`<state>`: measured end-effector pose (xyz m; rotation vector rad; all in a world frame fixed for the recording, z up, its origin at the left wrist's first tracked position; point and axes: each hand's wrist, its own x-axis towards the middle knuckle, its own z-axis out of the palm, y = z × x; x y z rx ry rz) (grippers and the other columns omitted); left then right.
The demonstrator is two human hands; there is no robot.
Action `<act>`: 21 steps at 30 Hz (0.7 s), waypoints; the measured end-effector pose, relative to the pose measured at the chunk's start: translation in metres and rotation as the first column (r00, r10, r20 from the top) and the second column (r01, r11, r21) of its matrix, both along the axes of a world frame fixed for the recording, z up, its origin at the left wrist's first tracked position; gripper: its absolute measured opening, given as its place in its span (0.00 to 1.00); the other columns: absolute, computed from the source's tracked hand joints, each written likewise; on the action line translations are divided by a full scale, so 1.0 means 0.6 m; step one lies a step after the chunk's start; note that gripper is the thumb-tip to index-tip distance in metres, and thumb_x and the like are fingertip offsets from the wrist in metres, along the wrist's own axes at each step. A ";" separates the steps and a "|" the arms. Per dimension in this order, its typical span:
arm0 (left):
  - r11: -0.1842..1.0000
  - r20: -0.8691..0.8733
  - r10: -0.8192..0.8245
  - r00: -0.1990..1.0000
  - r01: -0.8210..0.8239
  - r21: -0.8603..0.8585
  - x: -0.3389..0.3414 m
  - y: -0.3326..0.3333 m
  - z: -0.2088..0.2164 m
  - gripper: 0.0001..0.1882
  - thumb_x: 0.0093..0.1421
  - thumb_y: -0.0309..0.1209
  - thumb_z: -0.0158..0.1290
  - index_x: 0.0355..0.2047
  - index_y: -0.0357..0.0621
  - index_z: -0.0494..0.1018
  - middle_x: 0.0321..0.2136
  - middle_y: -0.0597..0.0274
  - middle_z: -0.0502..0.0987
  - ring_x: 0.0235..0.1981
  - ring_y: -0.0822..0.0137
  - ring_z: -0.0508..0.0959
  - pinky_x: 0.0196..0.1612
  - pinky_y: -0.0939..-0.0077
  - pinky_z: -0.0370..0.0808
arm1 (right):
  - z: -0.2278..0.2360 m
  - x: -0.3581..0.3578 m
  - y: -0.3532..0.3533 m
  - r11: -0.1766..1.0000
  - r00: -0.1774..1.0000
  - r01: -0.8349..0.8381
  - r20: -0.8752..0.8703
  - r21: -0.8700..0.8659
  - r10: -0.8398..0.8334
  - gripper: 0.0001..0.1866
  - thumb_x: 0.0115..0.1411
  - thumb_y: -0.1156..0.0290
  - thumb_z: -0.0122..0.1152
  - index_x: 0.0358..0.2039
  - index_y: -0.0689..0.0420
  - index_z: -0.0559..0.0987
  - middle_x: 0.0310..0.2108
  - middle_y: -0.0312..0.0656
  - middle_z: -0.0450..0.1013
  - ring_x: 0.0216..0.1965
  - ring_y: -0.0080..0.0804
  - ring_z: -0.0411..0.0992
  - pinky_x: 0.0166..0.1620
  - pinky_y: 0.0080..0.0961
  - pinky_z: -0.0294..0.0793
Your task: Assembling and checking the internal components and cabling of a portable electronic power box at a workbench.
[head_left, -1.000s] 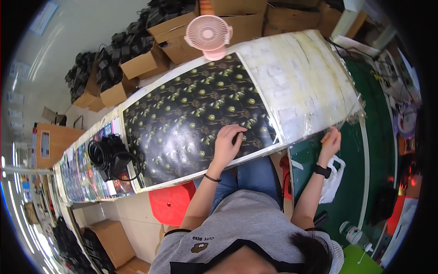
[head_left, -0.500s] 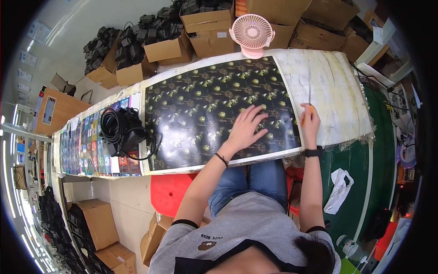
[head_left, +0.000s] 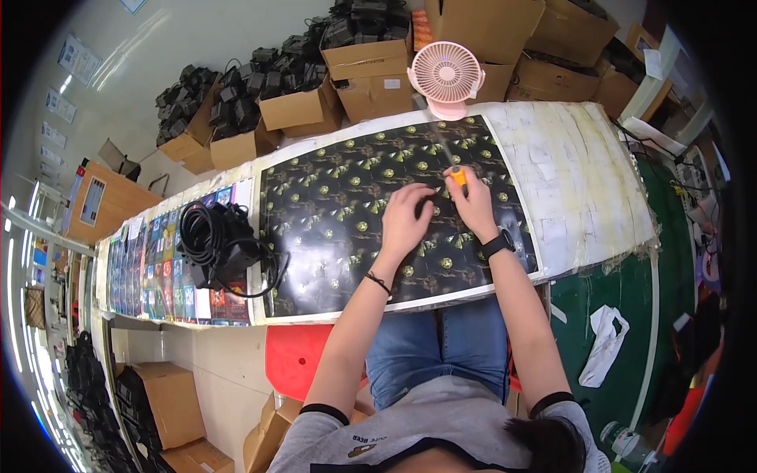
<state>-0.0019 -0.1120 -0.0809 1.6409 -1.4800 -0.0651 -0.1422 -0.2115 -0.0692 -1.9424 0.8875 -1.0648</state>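
Observation:
A screwdriver with a yellow and black handle (head_left: 459, 179) is gripped in my right hand (head_left: 474, 206). Its long thin shaft points away from me, toward the foot of the pink fan. My left hand (head_left: 404, 219) lies just left of it on the dark patterned sheet (head_left: 331, 236), fingers bent and thumb apart from them. I see nothing held in it. The two hands are close together but not touching. Left of the sheet, a coiled black cable with a dark adapter (head_left: 219, 244) rests on the table.
A pink fan (head_left: 447, 79) stands at the table's far edge. Cardboard boxes (head_left: 367, 98) behind it hold black adapters. Colourful printed sheets (head_left: 162, 268) cover the table's left end. Below its right end lies a white cloth-like piece (head_left: 605, 347); a red stool (head_left: 300, 360) is beneath.
My right hand has brought the screwdriver left from the table's white right part to over the dark sheet. My left hand has gone from spread flat to bent fingers, shifting slightly left.

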 end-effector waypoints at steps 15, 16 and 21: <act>0.975 -0.468 -0.191 0.863 0.222 0.012 0.002 -0.012 -0.001 0.20 0.62 0.25 0.52 0.56 0.42 0.69 0.37 0.62 0.79 0.31 0.76 0.76 0.35 0.82 0.74 | -0.004 -0.008 -0.004 0.941 0.982 0.152 0.152 -0.303 -0.110 0.16 0.58 0.62 0.64 0.43 0.58 0.79 0.39 0.48 0.76 0.42 0.47 0.73 0.46 0.37 0.73; 0.980 -0.438 -0.165 0.884 0.197 0.029 0.006 -0.007 0.001 0.19 0.63 0.26 0.52 0.55 0.41 0.70 0.37 0.62 0.79 0.32 0.77 0.76 0.35 0.83 0.73 | -0.002 -0.003 -0.002 0.938 0.968 0.205 0.200 -0.279 -0.152 0.16 0.58 0.62 0.64 0.43 0.58 0.78 0.38 0.47 0.76 0.42 0.47 0.73 0.45 0.37 0.72; 0.982 -0.435 -0.175 0.883 0.190 -0.008 0.022 -0.007 -0.012 0.12 0.66 0.27 0.51 0.48 0.38 0.75 0.35 0.63 0.80 0.31 0.78 0.76 0.36 0.84 0.73 | -0.011 -0.008 -0.015 0.928 0.927 0.294 0.303 -0.227 -0.219 0.11 0.59 0.68 0.62 0.41 0.56 0.76 0.39 0.44 0.75 0.42 0.45 0.72 0.45 0.34 0.71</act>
